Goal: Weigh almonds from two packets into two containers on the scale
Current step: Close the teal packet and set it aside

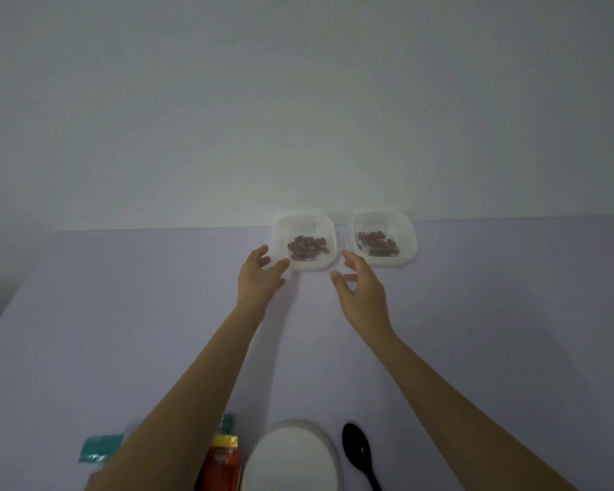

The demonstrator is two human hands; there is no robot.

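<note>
Two clear square containers stand side by side at the far edge of the table, each holding brown almonds: the left container (pixel 304 241) and the right container (pixel 383 238). My left hand (pixel 259 274) is at the left container's near-left corner, fingers spread, thumb touching its rim. My right hand (pixel 358 288) hovers open just off its near-right corner, between the two containers. A white round scale (pixel 293 458) lies at the near edge. A red packet (pixel 222 462) and a teal packet (pixel 98 450) lie to the scale's left, partly hidden under my left forearm.
A black spoon (pixel 360 455) lies right of the scale. The pale lilac table (pixel 493 331) ends at a white wall just behind the containers.
</note>
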